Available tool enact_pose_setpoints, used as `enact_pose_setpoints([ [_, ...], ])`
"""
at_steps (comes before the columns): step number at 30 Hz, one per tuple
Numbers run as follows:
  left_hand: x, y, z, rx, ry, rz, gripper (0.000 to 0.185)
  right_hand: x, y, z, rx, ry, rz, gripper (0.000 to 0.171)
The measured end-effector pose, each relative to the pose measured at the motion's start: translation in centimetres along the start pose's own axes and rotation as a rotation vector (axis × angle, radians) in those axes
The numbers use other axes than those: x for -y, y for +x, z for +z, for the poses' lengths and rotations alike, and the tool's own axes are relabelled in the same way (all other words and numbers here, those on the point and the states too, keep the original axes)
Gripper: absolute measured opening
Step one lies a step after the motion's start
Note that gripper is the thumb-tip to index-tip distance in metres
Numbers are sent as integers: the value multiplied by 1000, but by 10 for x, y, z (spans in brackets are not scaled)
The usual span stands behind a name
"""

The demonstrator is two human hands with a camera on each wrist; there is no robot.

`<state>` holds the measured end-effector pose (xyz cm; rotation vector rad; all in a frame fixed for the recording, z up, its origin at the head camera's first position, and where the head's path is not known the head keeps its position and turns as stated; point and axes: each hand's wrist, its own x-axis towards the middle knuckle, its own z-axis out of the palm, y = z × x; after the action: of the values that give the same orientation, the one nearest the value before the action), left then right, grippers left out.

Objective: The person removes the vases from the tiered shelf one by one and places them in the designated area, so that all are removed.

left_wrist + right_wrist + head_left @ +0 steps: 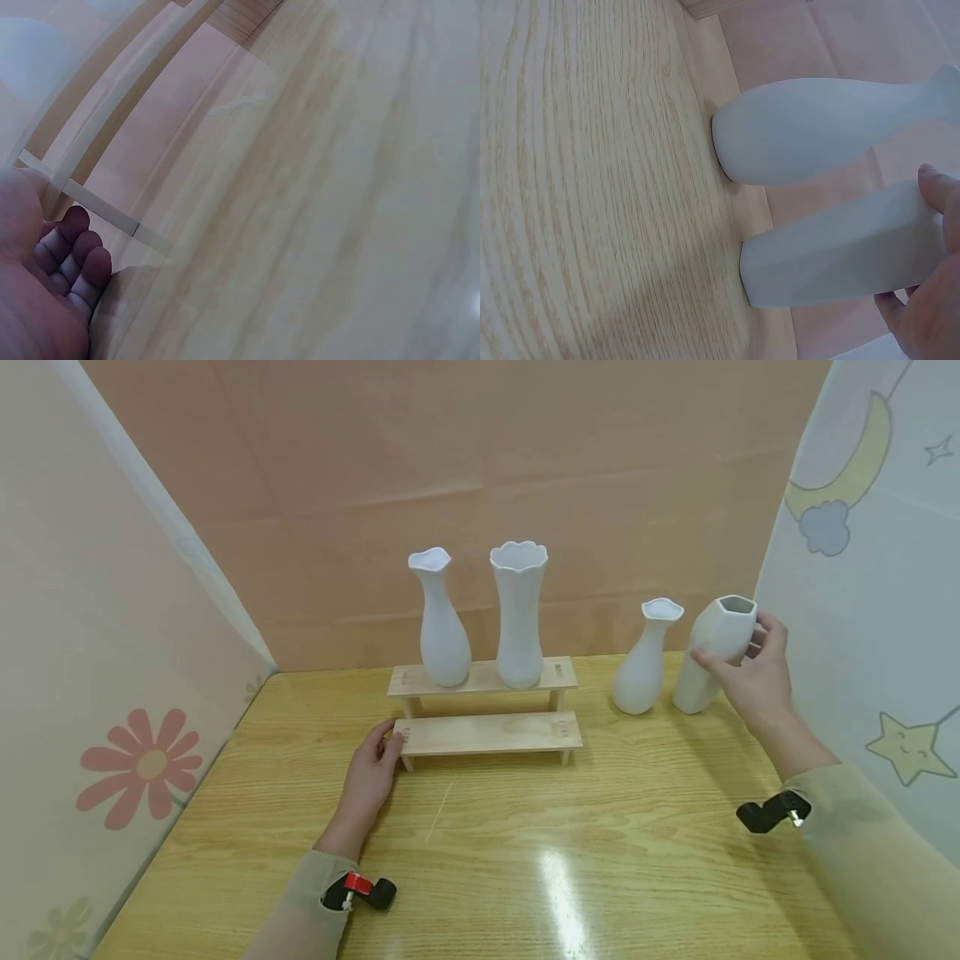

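Observation:
A two-step wooden stand is on the table, its left end held by my left hand at the lower step. In the left wrist view the other fingers of that hand curl below the board. On the upper step stand a narrow-necked white vase and a taller white vase with a scalloped rim. To the right, my right hand grips a faceted white vase, thumb on one side and fingers behind. Its base appears at the tabletop in the right wrist view.
A smaller narrow-necked white vase stands on the table, just left of the faceted one. The wooden table meets a tan back wall. Patterned side panels bound both sides, the right one close to my right hand.

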<state>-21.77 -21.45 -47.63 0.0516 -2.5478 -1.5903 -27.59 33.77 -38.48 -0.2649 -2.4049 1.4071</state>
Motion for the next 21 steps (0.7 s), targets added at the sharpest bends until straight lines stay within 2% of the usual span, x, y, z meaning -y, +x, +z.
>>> enact_pose_setpoints([
  [16, 0, 1, 0, -2, 5, -11, 55, 2, -6, -1, 12, 56, -92, 109],
  [21, -2, 0, 0, 0, 5, -13, 56, 8, -8, -4, -20, 24, -111, 111],
])
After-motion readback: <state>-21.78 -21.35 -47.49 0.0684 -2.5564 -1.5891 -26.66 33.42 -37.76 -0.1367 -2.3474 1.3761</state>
